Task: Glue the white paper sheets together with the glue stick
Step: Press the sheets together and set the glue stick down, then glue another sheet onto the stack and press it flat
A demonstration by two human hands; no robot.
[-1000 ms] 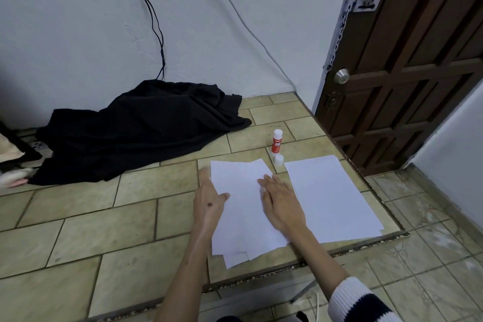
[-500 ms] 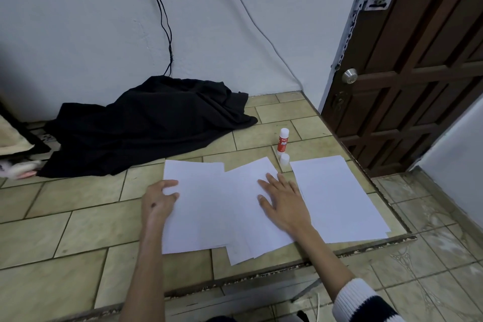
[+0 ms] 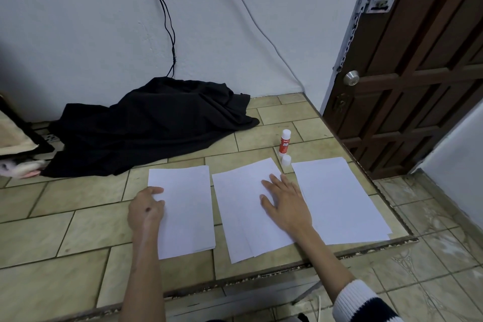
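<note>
Resting flat, the right hand (image 3: 286, 206) presses the middle sheets (image 3: 243, 217); the left hand (image 3: 146, 210) pinches the left sheet (image 3: 185, 212) by its edge. Thin, floppy paper probably slides easily; the glue stick (image 3: 285, 141) stands beyond the fingertips.

Three paper stacks (image 3: 337, 198) side by side; glue stick (image 3: 285, 141) behind, seemingly uncapped.

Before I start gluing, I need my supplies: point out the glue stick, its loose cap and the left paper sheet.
glue stick (image 3: 284, 143): head view, on its red label.
loose cap (image 3: 286, 160): head view, on its side.
left paper sheet (image 3: 186, 212): head view, on its bare middle.
</note>
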